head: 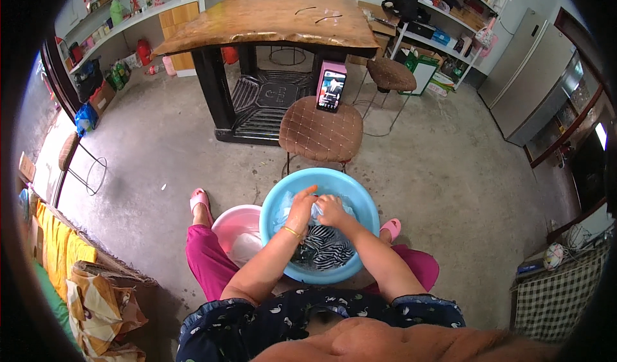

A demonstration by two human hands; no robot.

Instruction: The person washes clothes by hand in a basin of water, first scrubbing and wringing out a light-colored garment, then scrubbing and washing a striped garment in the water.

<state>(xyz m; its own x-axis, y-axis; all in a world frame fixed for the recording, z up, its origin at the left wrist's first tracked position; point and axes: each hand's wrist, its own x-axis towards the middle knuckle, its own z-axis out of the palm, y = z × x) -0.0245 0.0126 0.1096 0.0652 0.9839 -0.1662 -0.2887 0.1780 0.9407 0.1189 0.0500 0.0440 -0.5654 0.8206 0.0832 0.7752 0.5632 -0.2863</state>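
Observation:
A blue plastic basin (368, 217) stands between my knees with sudsy water and wet laundry in it. Over its middle, my left hand (301, 209) and my right hand (330, 209) meet and grip a bunched pale cloth (316, 211). A yellow bangle (291, 231) circles my left wrist. More pale fabric (284, 212) lies in the water around my fingers. Nearer to me in the basin lies a black-and-white striped garment (328, 253). To the left, partly behind the blue basin, a pink basin (231, 217) holds a white cloth (247, 249).
Just beyond the basin stands a brown quilted stool (320, 133) with a smartphone (332, 90) propped against a pink box. Behind it is a wooden-topped table (270, 17) on a black base. Another stool (391, 74) is at its right. Draped fabrics (96, 294) lie at left.

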